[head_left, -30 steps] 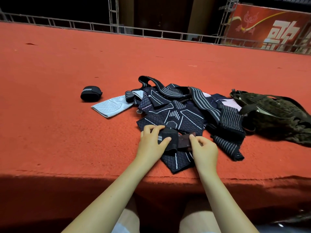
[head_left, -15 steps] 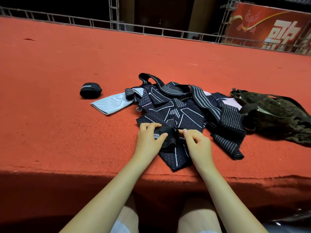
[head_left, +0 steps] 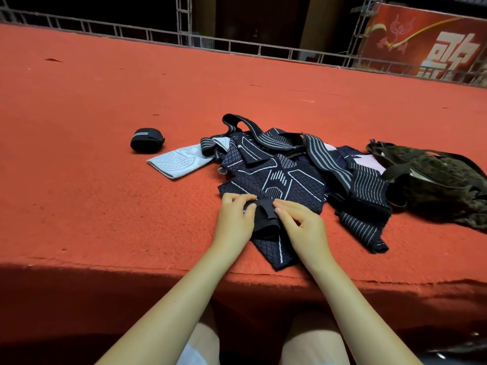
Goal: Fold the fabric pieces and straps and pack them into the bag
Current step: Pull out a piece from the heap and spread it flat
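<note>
From the head camera, a person is sitting at the red-carpeted bench (head_left: 105, 206), both bare forearms reaching forward over its near edge. The left hand (head_left: 234, 219) is curling around the left side of a small black strap (head_left: 263, 219), its thumb lying across the strap's top and its fingers tucked at the far edge. The right hand (head_left: 303, 227) is meeting it from the other side, fingers bent, the fingertips (head_left: 278, 209) pinching the strap's upper right corner. Both hands are gripping the same strap, which is bunching into a short fold between them, and it is resting on top of a dark navy fabric piece (head_left: 279, 185) with pale line patterns, close to the bench's near edge.

Behind the hands, more fabric is lying in a loose heap: striped elastic straps (head_left: 326, 159) are draping across the navy pieces, and another striped dark piece (head_left: 361, 227) is trailing off to the right. A pale grey fabric piece (head_left: 179, 162) is sticking out flat on the heap's left side. Further left, apart from the heap, a rolled black strap (head_left: 146, 139) is sitting on its own. The camouflage bag (head_left: 434, 185) is slumping on the bench just right of the heap, touching it, its dark handles flopping over the top.

Along the far edge of the bench a metal railing (head_left: 237, 46) is running, with a red banner (head_left: 434, 40) hanging beyond it at the right.
</note>
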`<state>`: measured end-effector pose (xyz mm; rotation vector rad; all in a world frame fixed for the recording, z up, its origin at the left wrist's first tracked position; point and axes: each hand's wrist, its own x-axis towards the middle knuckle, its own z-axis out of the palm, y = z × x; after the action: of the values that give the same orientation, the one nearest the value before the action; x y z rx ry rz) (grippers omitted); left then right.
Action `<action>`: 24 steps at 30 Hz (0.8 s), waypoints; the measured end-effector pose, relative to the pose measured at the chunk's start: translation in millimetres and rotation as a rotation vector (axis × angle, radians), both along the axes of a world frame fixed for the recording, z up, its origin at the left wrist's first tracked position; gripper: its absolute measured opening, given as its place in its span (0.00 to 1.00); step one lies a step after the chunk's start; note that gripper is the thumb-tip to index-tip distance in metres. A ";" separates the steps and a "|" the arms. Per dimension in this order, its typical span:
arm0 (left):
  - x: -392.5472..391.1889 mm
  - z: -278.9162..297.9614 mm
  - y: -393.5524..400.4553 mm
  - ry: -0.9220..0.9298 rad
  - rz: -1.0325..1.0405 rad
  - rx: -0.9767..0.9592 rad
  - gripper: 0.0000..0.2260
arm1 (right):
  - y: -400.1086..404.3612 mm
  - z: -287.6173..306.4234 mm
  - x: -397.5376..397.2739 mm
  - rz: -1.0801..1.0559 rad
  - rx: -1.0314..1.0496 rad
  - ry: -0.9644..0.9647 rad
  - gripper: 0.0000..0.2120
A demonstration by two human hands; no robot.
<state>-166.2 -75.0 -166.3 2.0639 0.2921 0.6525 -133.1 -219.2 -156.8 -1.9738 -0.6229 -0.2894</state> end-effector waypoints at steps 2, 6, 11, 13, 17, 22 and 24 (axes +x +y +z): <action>0.7 -0.3 1.9 -0.006 0.022 -0.006 0.12 | 3.2 1.0 0.0 0.018 -0.027 0.045 0.10; -0.5 0.3 3.5 -0.034 0.052 -0.070 0.12 | 15.2 9.4 -0.1 0.015 -0.013 0.192 0.10; -6.3 2.5 4.1 -0.122 0.070 -0.214 0.14 | 31.2 17.8 1.1 -0.052 -0.146 0.280 0.17; -9.6 5.3 4.4 -0.200 0.073 -0.289 0.15 | 36.1 20.5 -1.5 -0.072 -0.159 0.293 0.23; -14.3 8.9 6.7 -0.336 0.076 -0.429 0.19 | 42.9 19.0 -7.5 -0.021 -0.068 0.341 0.23; -11.4 10.7 30.5 -0.285 0.059 -0.561 0.14 | 58.0 27.7 -2.0 0.041 0.075 0.298 0.10; -6.2 9.9 50.9 -0.220 0.046 -0.541 0.12 | 72.7 33.2 3.5 0.060 0.103 0.254 0.08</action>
<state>-172.4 -24.1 -156.4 1.4616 0.3454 0.7294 -129.6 -146.5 -123.6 -1.8515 -0.4924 -0.0316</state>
